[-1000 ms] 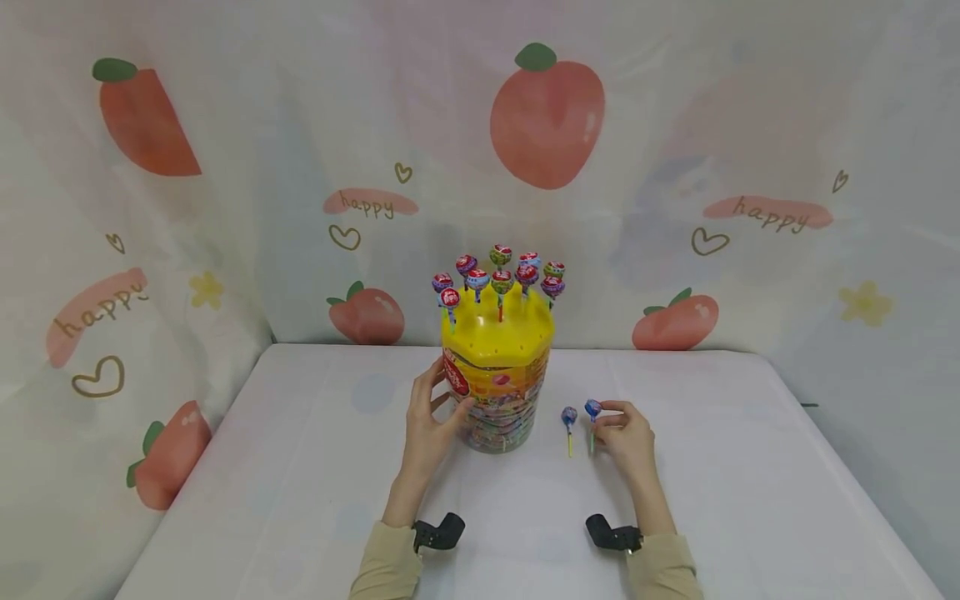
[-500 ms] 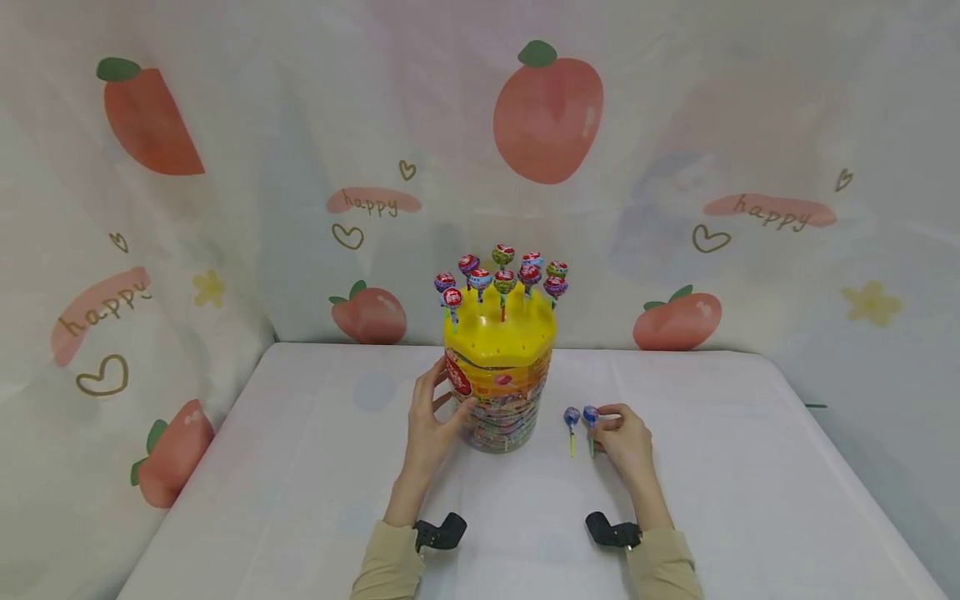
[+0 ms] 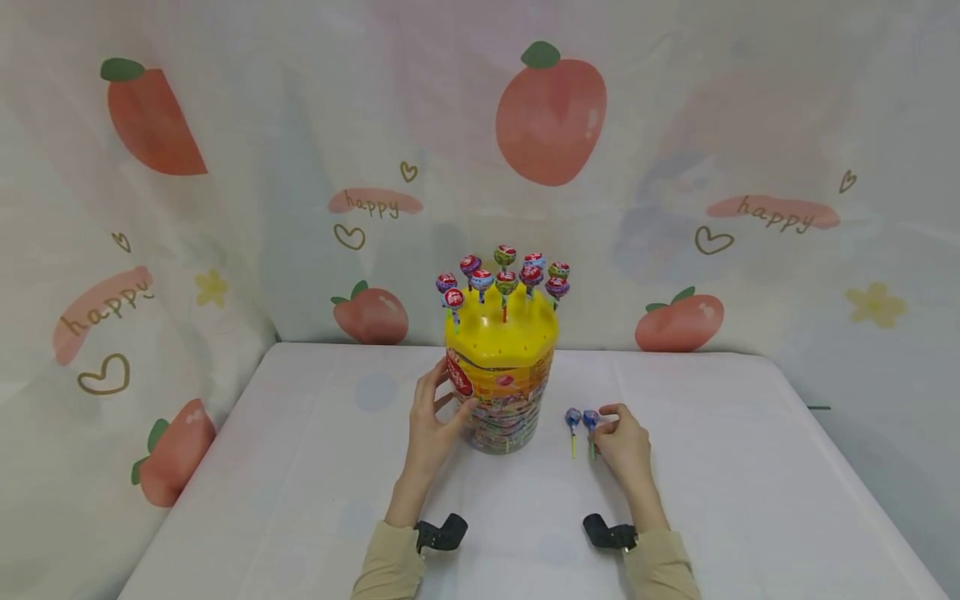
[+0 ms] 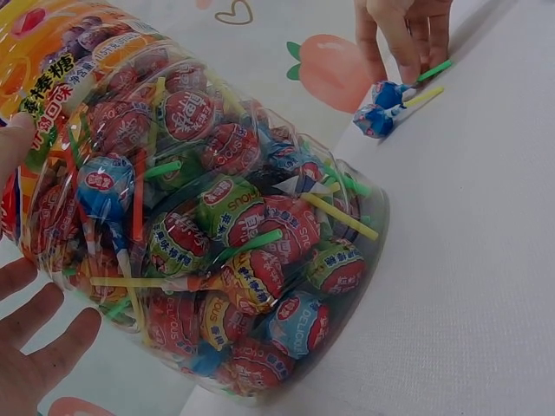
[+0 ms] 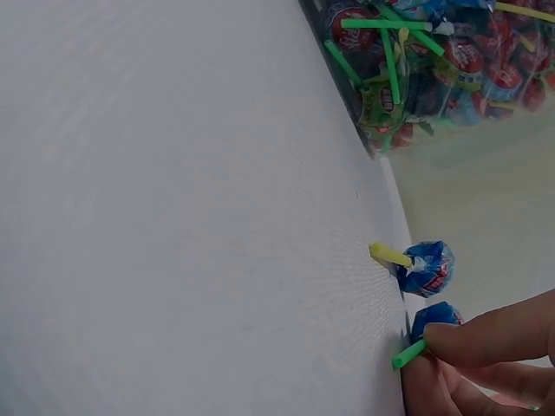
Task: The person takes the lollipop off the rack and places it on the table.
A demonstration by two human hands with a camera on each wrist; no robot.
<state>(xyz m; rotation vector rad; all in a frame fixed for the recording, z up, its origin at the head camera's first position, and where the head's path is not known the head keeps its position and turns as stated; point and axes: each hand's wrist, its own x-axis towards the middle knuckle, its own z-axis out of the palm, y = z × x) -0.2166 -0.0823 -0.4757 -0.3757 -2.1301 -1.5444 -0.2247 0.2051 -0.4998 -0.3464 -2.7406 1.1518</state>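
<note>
A clear plastic jar [image 3: 501, 421] full of wrapped lollipops stands upright under a yellow lid [image 3: 501, 337]; several lollipops stick up from that lid. At the jar's left side, my left hand [image 3: 433, 422] holds it, thumb at the front and fingers round the side. The left wrist view shows the thumb against the orange label [image 4: 65, 74]. To the jar's right, my right hand [image 3: 624, 442] pinches a blue-wrapped lollipop with a green stick [image 5: 409, 354] between thumb and fingers, low at the table. Close beside it lies another blue lollipop with a yellow stick [image 5: 425, 267].
A white cloth covers the table [image 3: 300, 500]. Behind it hangs a pale curtain [image 3: 630, 83] printed with peaches, hearts and "happy". Each wrist bears a black camera mount [image 3: 442, 532].
My right hand has brought the green-stick lollipop slightly down and left, level with the yellow-stick one. The left hand stays on the jar; the head view has shifted slightly.
</note>
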